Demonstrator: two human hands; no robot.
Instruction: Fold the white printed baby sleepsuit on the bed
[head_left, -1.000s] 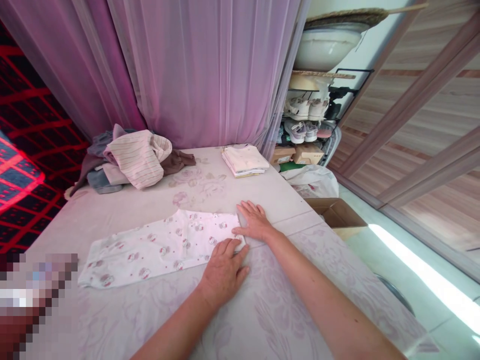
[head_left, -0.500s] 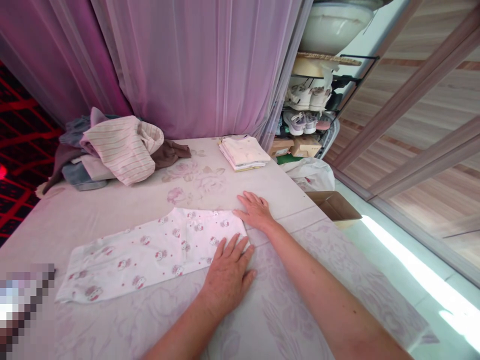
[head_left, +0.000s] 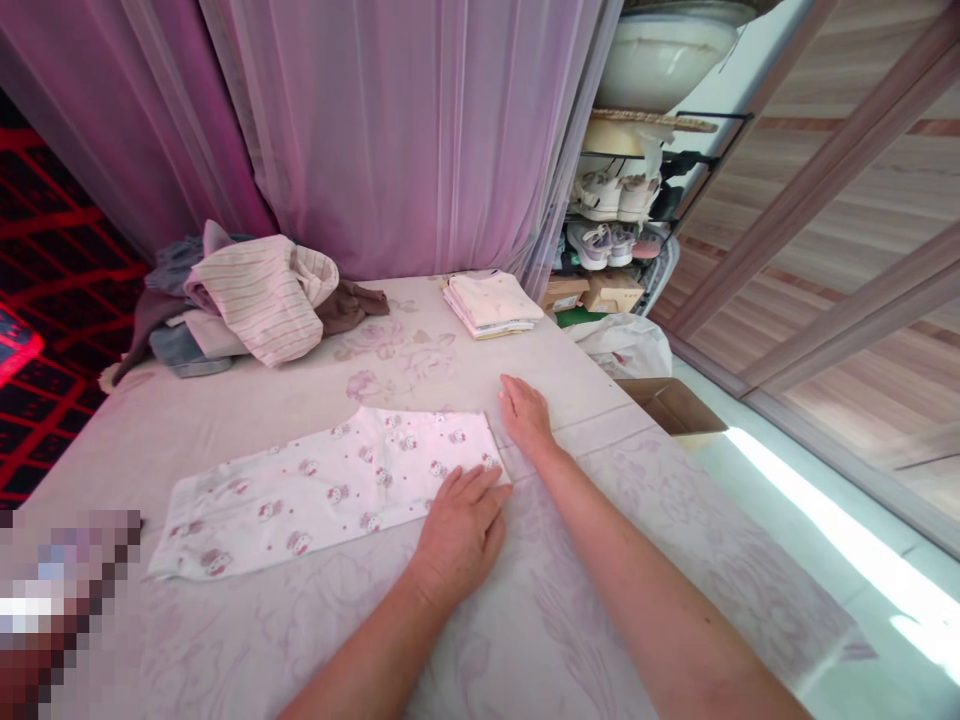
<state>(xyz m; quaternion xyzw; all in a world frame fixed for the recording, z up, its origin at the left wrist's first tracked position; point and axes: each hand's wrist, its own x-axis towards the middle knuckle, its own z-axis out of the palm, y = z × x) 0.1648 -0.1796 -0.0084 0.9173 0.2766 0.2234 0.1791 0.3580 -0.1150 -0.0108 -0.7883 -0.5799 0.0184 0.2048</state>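
Note:
A pair of white trousers (head_left: 322, 480) with a cartoon cat print lies flat on the floral bedsheet (head_left: 420, 640), folded lengthwise into one long strip. My left hand (head_left: 461, 525) rests open on its near right corner, fingers laid over the cloth. Just beyond the far right corner is my right hand (head_left: 525, 415), its fingers stretched out over the sheet and holding nothing. A small gap separates it from the trousers.
At the back left sits a heap of loose clothes (head_left: 259, 300). A neat stack of folded clothes (head_left: 495, 303) lies near the curtain (head_left: 390, 140). Right of the bed are an open cardboard box (head_left: 675, 408), a plastic bag (head_left: 630, 348) and a shoe rack (head_left: 619, 200).
My right hand has lifted off the far corner of the trousers and shifted slightly right, its fingers closer together. My left hand stays on the near corner. The view has turned slightly left.

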